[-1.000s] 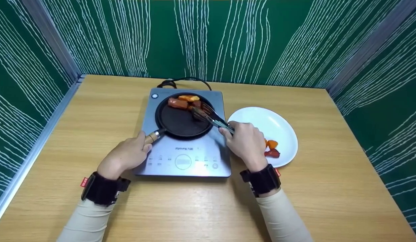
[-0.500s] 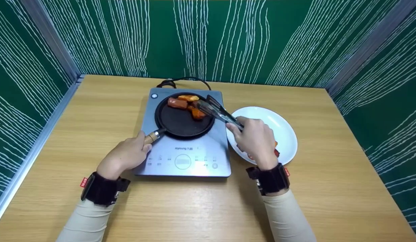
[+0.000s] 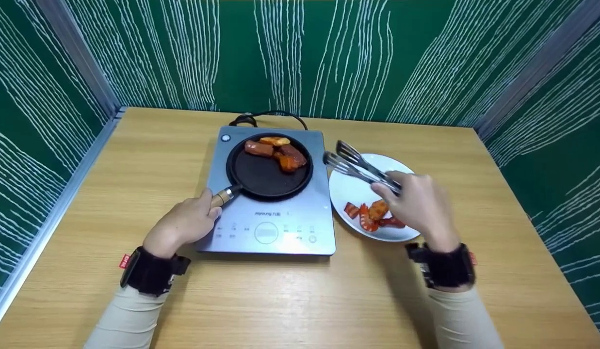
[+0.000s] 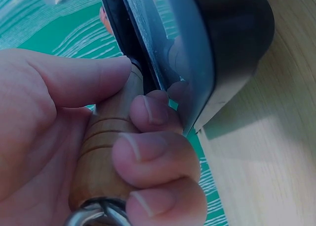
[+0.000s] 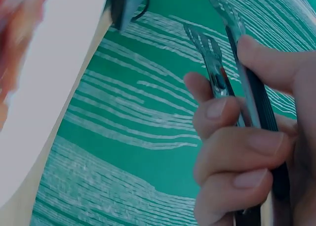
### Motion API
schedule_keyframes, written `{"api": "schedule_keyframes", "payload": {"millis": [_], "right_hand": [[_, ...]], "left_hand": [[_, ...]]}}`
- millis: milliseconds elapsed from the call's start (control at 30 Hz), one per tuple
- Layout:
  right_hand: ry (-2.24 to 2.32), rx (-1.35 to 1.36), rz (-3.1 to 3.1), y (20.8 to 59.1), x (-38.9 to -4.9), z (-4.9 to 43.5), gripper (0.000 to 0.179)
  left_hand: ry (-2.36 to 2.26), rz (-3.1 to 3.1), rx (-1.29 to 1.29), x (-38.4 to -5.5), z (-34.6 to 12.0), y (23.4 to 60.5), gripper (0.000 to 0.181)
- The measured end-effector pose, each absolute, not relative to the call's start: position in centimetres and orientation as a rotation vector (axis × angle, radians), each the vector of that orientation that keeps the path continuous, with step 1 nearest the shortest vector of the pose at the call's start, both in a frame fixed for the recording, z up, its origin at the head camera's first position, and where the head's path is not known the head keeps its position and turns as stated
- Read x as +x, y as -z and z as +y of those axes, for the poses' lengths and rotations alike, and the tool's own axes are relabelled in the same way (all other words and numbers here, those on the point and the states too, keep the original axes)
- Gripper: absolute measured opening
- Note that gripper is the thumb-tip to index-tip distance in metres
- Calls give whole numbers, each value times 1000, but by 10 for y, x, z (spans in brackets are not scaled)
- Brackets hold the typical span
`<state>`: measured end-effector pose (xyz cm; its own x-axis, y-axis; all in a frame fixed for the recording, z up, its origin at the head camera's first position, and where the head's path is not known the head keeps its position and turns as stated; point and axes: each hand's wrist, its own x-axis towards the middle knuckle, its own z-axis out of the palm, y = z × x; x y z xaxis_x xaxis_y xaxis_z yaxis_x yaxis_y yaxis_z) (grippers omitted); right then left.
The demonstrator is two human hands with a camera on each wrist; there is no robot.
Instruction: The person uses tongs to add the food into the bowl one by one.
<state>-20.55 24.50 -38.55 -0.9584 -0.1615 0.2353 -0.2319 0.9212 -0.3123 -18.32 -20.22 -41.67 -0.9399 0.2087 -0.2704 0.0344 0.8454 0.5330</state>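
Observation:
A black frying pan sits on a grey induction cooker and carries several orange-brown food pieces at its far edge. My left hand grips the pan's wooden handle, fingers curled round it. My right hand holds metal tongs above a white plate; their tips are apart and carry nothing. Several reddish food pieces lie on the plate's near side.
A black power cord loops behind the cooker. The wooden table is walled by green panels at the back and both sides. The cooker's touch controls face me.
My right hand has carried the tongs from the pan rightward to above the plate. A food piece that was near the tongs now lies in the pan. My left hand kept its hold.

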Motion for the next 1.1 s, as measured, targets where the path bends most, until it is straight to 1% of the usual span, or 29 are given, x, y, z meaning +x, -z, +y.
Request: {"api": "schedule_keyframes", "payload": {"millis": [67,300,400,667,867,1033,1100], "right_hand": [[-457,304,-2908,386,-201,257,61],[-298,371,-3005,395,-192,287,57],[-274,374,-3052,398,-191,302,58],[-232,368,-3169,395,-193,353,75],[-254,395,-3224,392,-192,379,72],[-228,424,-3241,393,-195,385,76],[-214,456,-3226,395,-197,385,72]], "left_hand": [[-773,2706,184,-183,-202,417,23],[-792,2706,180,-181,-204,418,23],[-784,2706,172,-182,-204,419,24],[-777,2698,171,-184,-203,418,28],[-775,2699,179,-184,-202,417,31],[-767,2715,188,-182,-202,417,25],[-760,2722,193,-182,-202,418,24]]}}
